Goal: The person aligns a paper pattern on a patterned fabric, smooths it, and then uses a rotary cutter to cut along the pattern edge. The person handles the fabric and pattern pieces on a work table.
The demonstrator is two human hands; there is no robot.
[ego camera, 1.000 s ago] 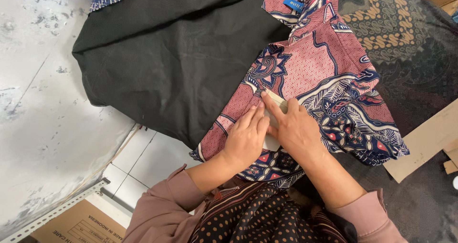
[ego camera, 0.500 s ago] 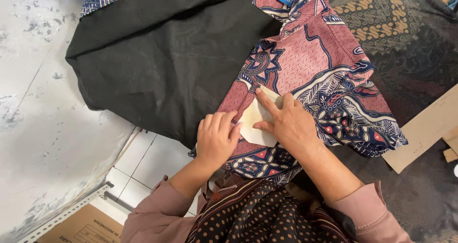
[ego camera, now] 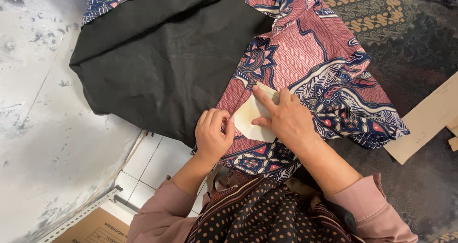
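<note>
A pink and navy patterned batik shirt (ego camera: 310, 66) lies spread over a black cloth (ego camera: 162, 57) on the work surface. A cream pocket-shaped template (ego camera: 250, 119) rests on the shirt's front. My right hand (ego camera: 284, 119) presses flat on the template, index finger stretched toward its upper corner. My left hand (ego camera: 213, 134) sits at the template's left edge with curled fingers pinching the fabric there. Both pink sleeves reach in from the bottom.
A dark patterned cloth (ego camera: 400, 33) covers the right side. A plain cardboard strip (ego camera: 429, 121) lies at the right edge. A grey stained floor (ego camera: 33, 128), white tiles (ego camera: 152, 166) and a cardboard box (ego camera: 90, 228) show at the left and bottom left.
My left hand has slid off the template to its left edge and curled up. More of the cream template now shows under my right hand.
</note>
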